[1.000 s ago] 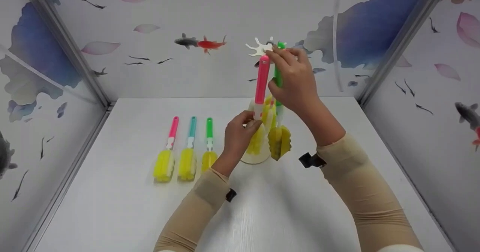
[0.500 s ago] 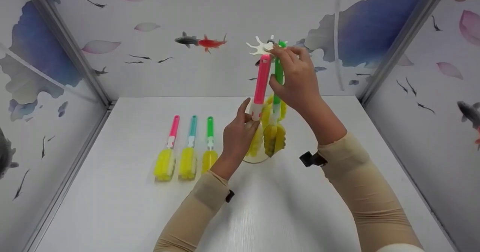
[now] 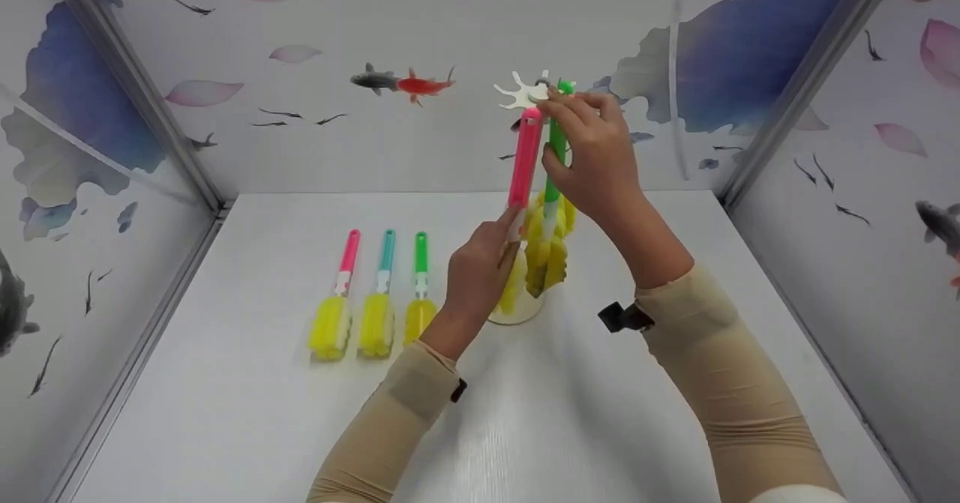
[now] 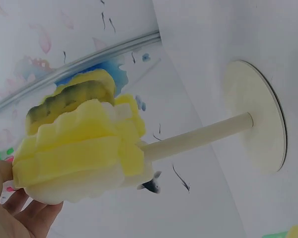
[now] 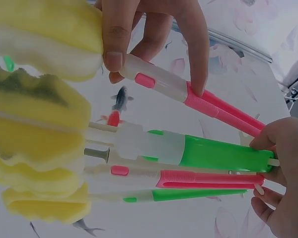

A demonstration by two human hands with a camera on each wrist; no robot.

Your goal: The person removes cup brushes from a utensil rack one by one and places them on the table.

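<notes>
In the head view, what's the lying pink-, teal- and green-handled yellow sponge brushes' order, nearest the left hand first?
1. Green-handled yellow sponge brush, row's right end.
2. Teal-handled yellow sponge brush, middle.
3. Pink-handled yellow sponge brush, row's left end.

White walls [image 3: 420,143] printed with koi [image 3: 424,85], pink petals [image 3: 204,93] and blue shapes [image 3: 750,61] enclose a pale table [image 3: 187,413] on three sides, grey metal strips [image 3: 129,76] where they meet.

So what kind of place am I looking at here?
Likely an indoor setup built for demonstrations, though I can't be sure. A white table is closed in by walls printed with fish and petals, metal posts stand at the corners, and three sponge brushes lie in a row.
</notes>
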